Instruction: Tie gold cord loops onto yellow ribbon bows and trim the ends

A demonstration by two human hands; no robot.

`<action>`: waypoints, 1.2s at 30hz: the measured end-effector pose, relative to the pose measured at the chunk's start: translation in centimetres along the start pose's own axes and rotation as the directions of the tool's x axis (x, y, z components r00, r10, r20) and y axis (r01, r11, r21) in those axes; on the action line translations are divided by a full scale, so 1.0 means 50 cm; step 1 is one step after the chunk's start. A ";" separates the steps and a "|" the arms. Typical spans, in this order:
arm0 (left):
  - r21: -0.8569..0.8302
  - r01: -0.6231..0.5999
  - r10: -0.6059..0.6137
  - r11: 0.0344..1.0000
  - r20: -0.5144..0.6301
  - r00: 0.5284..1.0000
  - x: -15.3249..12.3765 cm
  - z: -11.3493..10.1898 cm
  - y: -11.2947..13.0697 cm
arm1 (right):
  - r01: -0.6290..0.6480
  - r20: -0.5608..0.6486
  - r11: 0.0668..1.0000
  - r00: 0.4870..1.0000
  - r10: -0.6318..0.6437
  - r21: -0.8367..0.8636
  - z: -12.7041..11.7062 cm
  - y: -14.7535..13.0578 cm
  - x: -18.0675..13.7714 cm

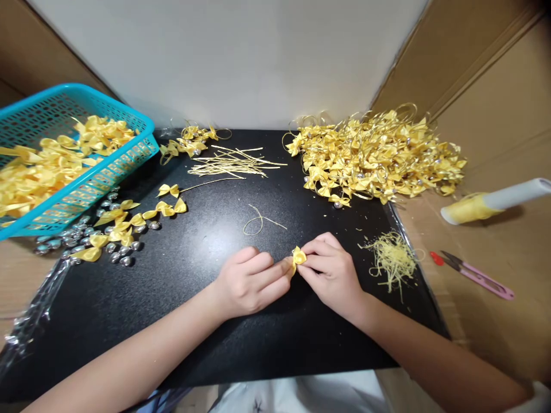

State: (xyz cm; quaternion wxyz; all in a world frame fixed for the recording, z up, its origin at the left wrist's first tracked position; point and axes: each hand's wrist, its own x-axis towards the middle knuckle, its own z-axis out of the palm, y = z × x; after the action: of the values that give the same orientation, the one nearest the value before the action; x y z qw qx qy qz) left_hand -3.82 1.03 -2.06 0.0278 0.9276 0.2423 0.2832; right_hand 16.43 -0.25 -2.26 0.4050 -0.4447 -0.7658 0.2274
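One yellow satin ribbon bow [299,256] is held between the left hand [253,281] and the right hand [331,269], low over the near part of the black tabletop [193,241]. The left hand is curled inward, its fingertips gripping the bow's left side; the right hand pinches the right side. Judging by its sheen, the ribbon should be light, soft and rather slippery, its loops easy to crease, so the firmest hold is likely the gathered middle, with only light pressure on the loops. What lies behind the bow is hidden. A curled gold cord [261,218] lies just beyond the hands, touching neither; thin and springy by its look, it probably resists tight bends.
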 end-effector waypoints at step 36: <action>-0.791 0.566 -0.762 0.231 0.214 0.611 0.044 0.006 0.004 | -0.016 0.007 0.999 1.000 0.016 0.048 -0.024 0.016 0.019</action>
State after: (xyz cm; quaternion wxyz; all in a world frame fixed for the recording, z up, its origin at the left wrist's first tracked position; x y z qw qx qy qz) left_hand -1.98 1.91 -1.15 0.5328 0.5739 0.4604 0.4181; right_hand 17.55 0.93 -1.74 0.4114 -0.4402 -0.7579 0.2502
